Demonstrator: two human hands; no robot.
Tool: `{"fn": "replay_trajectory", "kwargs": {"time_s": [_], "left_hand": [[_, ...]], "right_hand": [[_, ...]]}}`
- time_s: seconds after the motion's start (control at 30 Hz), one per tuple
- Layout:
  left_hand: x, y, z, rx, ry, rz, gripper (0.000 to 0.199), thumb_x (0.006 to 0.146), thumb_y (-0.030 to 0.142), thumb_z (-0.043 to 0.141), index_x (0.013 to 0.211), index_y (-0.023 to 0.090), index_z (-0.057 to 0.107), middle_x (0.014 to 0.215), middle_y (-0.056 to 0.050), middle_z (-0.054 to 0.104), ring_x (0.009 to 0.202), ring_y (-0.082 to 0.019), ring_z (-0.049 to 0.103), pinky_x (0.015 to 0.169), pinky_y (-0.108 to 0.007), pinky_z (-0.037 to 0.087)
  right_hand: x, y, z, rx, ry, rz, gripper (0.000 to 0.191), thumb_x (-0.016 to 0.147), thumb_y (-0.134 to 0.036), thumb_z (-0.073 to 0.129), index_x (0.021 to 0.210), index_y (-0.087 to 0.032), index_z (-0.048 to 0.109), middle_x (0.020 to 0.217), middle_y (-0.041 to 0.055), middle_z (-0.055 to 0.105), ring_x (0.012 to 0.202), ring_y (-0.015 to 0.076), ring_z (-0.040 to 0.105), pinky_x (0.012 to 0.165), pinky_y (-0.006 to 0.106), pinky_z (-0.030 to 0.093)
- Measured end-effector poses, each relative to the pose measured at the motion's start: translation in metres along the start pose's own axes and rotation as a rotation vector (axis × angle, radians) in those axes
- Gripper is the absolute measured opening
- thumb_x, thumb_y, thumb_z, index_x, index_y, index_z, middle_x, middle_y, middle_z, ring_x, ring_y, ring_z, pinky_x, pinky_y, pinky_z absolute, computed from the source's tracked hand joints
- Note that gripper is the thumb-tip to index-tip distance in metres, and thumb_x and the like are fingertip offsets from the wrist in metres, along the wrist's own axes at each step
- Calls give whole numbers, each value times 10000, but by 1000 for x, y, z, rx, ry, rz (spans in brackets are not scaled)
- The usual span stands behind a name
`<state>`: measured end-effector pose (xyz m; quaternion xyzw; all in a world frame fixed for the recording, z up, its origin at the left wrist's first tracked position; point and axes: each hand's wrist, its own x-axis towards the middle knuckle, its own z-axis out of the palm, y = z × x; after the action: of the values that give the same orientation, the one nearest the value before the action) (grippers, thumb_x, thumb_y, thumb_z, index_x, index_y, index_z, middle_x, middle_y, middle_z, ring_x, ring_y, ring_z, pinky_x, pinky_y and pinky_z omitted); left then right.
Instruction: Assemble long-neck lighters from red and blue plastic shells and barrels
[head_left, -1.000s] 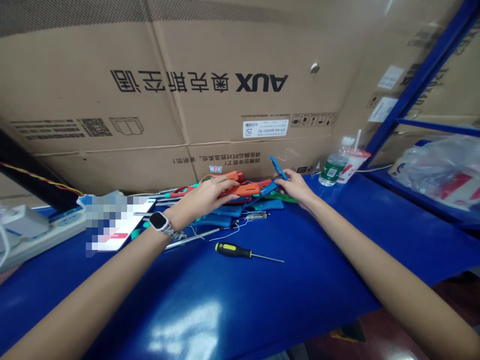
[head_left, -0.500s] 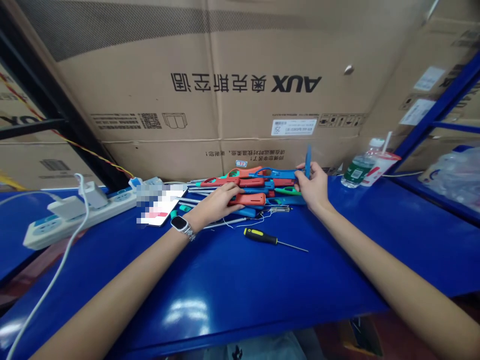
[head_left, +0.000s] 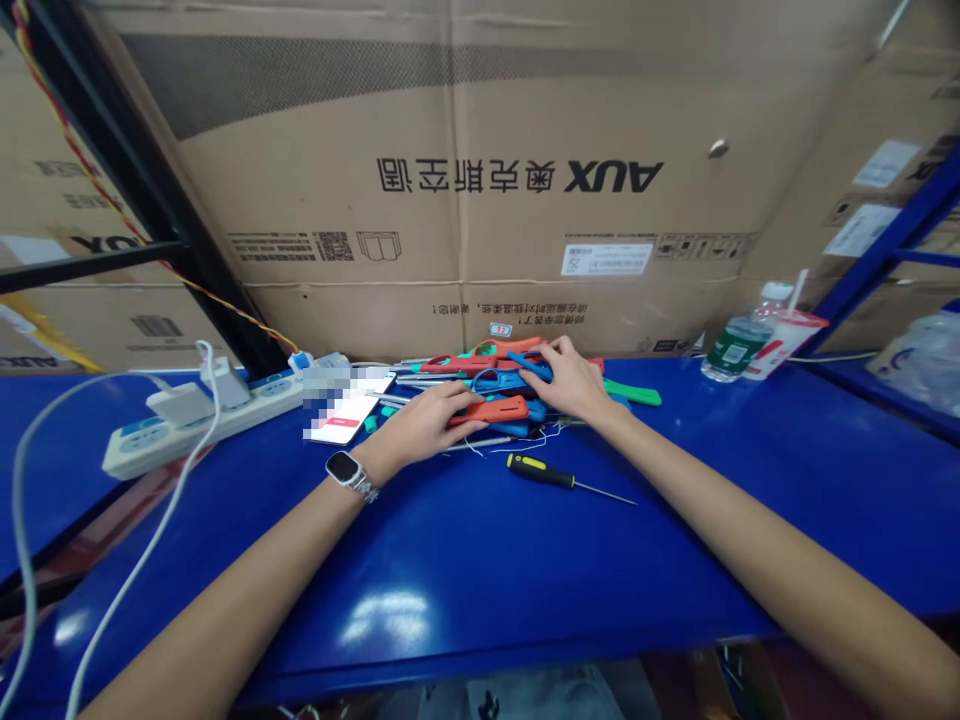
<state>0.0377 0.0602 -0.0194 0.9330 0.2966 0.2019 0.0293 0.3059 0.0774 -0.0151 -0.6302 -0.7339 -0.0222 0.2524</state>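
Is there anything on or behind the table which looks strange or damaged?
The cardboard box behind the table stands upside down, judging by its inverted print. On the table, the coloured tools lie jumbled, but nothing looks spilled.

The pile [head_left: 506, 380] lies across the middle of the frame, its long-nosed lighters heaped and overlapping, mostly level, with metal tubes toward the left. At its front, just right of centre, the orange lighter [head_left: 495, 410] shows a smooth handle with a dark slot near its right end. Above it and to the right, the blue piece [head_left: 529, 366] slants down rightward. The red lighter [head_left: 450, 364] lies level behind; the green handle [head_left: 634, 392] sticks out at right.
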Motion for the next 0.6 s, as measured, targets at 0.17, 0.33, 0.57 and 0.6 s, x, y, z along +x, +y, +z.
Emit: {"fn": "replay_trajectory", "kwargs": {"time_s": [0.17,0.33,0.57,0.6], "left_hand": [[2,4,-1,3,-21,-9,320,1062,449,512,1208,197,645,1168,-111,660,1107,-274,644,983,-428,529],[3,15,-6,-13,-6,-19,268,1050,406,550,1207,197,609,1187,-111,648,1121,-275,642,963,-417,537],[-9,33,-12,-87,84,-22,230,1034,355,598,1213,211,591,1213,-94,700,1130,-268,667,977,-420,532],[-12,35,-12,-95,94,-22,228,1031,351,606,1212,212,589,1213,-94,704,1119,-267,675,963,-417,537]], "right_hand": [[-17,18,2,-24,-53,-122,587,967,-567,581,1467,-259,562,1421,187,529,1337,400,517,1095,578,423],[-29,20,-8,43,46,-168,560,969,-507,608,1460,-246,545,1517,192,474,1442,391,414,1160,609,337],[-60,-20,-24,458,-77,-438,356,916,-349,702,1252,-232,676,1236,104,720,1114,271,675,999,436,511],[-63,-25,-24,489,-96,-450,322,905,-327,720,1209,-225,694,1186,91,743,1063,257,692,972,419,519]]}}
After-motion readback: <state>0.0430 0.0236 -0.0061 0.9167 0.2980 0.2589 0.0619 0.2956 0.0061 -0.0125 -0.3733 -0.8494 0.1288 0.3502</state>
